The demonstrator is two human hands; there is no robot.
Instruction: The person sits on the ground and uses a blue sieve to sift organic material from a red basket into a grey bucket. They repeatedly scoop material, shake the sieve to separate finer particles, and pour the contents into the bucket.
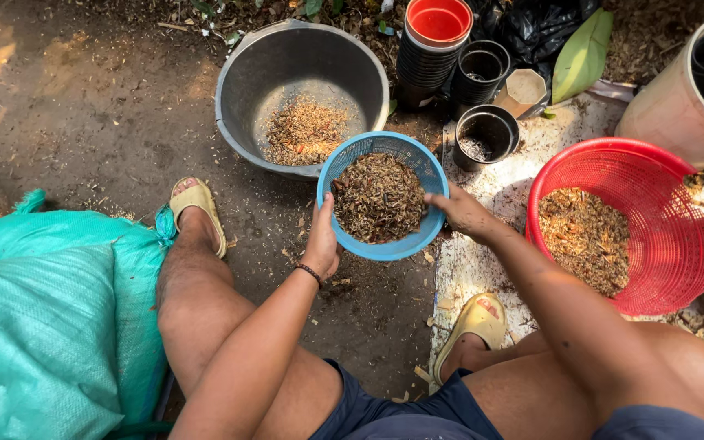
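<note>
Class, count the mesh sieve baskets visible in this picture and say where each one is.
2. A blue sieve basket is held between the left hand and right hand; a red sieve basket sits on the ground at right. None seems hidden.

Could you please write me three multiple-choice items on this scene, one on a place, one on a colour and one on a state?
1. Where is the red basket?
A. by the person's right knee
B. on the green sack
C. inside the grey basin

2. What colour is the sieve held in both hands?
A. yellow
B. blue
C. black

3. What state is the grey basin in?
A. overturned
B. full to the rim
C. upright, with a small heap of chaff

Answers:
1 A, it stands on the ground at the right, beside that knee.
2 B, its rim and mesh are blue between the left hand and the right hand.
3 C, most of its bottom shows bare.
</note>
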